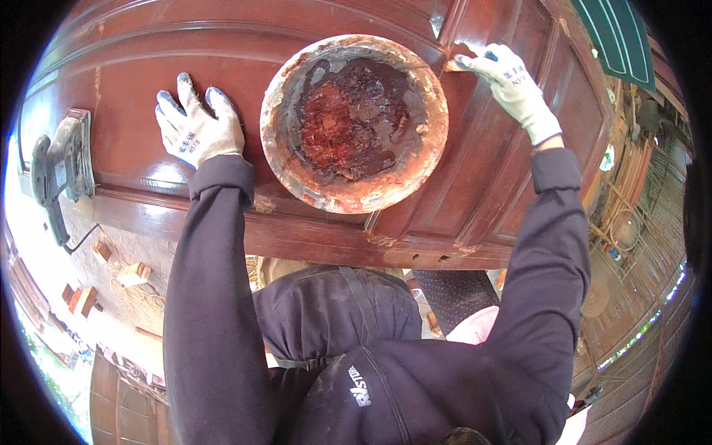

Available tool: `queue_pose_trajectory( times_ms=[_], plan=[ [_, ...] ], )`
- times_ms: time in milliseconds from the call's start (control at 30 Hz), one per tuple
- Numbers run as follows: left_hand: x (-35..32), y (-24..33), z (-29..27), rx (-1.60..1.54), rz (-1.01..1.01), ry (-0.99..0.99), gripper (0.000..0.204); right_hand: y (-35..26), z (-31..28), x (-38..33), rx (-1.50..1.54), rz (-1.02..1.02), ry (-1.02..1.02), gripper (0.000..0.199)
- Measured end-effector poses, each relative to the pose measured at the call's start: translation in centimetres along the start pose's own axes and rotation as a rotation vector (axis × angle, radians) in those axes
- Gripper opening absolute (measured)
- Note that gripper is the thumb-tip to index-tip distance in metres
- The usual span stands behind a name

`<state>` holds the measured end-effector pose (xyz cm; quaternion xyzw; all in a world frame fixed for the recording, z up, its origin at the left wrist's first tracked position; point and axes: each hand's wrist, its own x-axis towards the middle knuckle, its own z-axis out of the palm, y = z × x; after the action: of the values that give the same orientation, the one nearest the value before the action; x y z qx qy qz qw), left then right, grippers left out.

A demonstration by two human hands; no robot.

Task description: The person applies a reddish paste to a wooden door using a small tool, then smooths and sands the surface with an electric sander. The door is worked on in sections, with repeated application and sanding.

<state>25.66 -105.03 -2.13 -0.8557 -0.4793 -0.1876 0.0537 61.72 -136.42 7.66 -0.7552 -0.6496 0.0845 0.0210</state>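
A reddish-brown panelled wooden door (415, 167) lies flat in front of me. On it stands a round, crusted bowl (271, 130) holding dark red-brown paste (348, 119). My left hand (200, 130), in a white glove with blue-grey fingertips, rests on the panel left of the bowl, its fingers spread. My right hand (512, 81), gloved alike, is beyond the bowl's right rim with its fingers closed at a raised moulding. A small pale tan edge shows at its fingertips; what it belongs to is too small to tell.
A dark power sander (55, 167) with a cord sits at the door's left end. Wood blocks (133, 274) lie on the ground below left. Green moulded plastic (619, 37) stands at the far right, and thin sticks (638, 174) lean beyond the door's right end.
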Motion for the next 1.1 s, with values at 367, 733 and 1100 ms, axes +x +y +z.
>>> queue_pose_trajectory(
  times_ms=[367,733,1100],
  plan=[
    [0.2,0.4,-0.2,-0.006,-0.018,-0.006,0.052,-0.3,-0.7,-0.5,-0.051,0.055,-0.067,0.048],
    [0.0,0.3,0.0,-0.002,0.019,-0.051,0.052,-12.0,-2.8,-9.2,0.946,0.844,0.441,0.035],
    [1.5,0.5,-1.7,0.128,0.003,-0.189,0.056,-22.1,-4.2,-3.1,1.451,1.268,0.488,0.013]
  ],
)
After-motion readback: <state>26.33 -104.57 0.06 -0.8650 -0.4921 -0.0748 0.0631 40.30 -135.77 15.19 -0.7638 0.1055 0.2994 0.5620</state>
